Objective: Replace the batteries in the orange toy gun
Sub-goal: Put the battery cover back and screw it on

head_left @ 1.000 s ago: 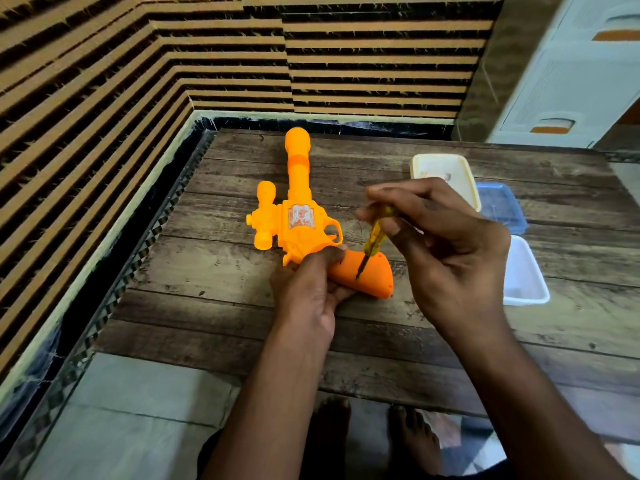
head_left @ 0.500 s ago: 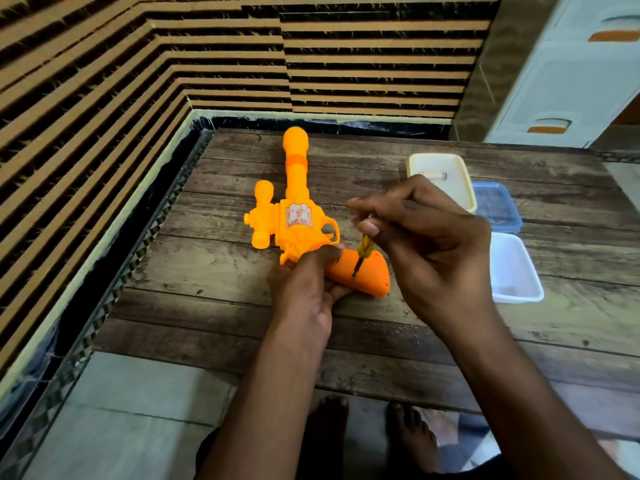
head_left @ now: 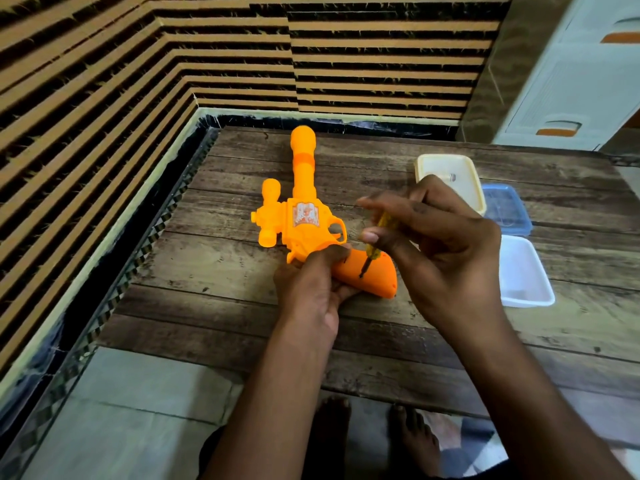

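While the right hand [head_left: 446,244] is pinching a yellow screwdriver [head_left: 372,249] between thumb and fingers, its dark tip is pressing down on the handle of the orange gun [head_left: 304,221]. Curled round the gun where the handle meets the body, the left hand [head_left: 313,289] is holding it flat on the wooden table [head_left: 207,306], barrel pointing away toward the striped wall [head_left: 138,81]. Three plastic boxes are sitting to the right: cream [head_left: 471,174], blue [head_left: 505,207] and white [head_left: 523,271].
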Tool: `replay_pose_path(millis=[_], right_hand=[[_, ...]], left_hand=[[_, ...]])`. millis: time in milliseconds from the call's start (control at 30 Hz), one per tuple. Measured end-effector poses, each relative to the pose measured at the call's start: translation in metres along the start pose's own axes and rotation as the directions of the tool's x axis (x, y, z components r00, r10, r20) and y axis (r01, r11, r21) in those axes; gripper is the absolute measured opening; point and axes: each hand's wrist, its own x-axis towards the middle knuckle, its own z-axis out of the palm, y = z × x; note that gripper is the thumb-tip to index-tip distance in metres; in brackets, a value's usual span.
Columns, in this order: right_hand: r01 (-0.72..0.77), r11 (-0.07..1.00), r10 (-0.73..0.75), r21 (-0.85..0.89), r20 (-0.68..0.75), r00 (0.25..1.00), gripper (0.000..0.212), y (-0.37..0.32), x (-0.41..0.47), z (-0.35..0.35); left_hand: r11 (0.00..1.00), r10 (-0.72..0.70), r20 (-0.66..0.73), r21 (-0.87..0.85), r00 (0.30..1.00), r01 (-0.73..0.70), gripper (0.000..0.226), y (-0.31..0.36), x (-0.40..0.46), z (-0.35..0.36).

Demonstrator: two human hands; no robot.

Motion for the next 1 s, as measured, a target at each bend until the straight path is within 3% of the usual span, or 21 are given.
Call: replay_pose_path(millis=[67,233,500,633,933,1000], right_hand=[[0.007,1.000,-0.007,-0.015,-0.020,1.000,0.025,0.000,0.001,0.000],[0.001,0.993,-0.011,0.119,0.086,0.996,0.029,-0.001,0.001,-0.005],[0.075,0.993,-0.073,-0.089,0.027,0.997,0.021,0.000,0.001,-0.004],[0.055,0.998,-0.057,0.015,0.104,0.993,0.020,0.001,0.001,-0.007],[0.102,0.981,-0.098,-0.163,0.030,0.995,0.021,0.001,0.001,-0.003],[0.123,0.984,-0.116,-0.125,0.064,0.991,0.019,0.000,0.000,-0.002]], left_hand=[[1.000,0.000,-0.004,-0.003,1.000,0.000,0.034,0.000,0.000,0.000],[1.000,-0.007,-0.023,-0.011,1.000,0.007,0.028,0.000,0.002,0.000],[1.000,0.003,-0.004,-0.014,1.000,-0.003,0.031,0.000,-0.002,0.000],[1.000,0.002,-0.030,-0.023,1.000,-0.002,0.039,0.000,0.000,0.001],[1.000,-0.007,-0.003,-0.016,1.000,0.007,0.038,0.001,-0.001,0.001],[1.000,-0.005,-0.015,-0.021,1.000,0.004,0.039,0.000,0.000,0.001]])
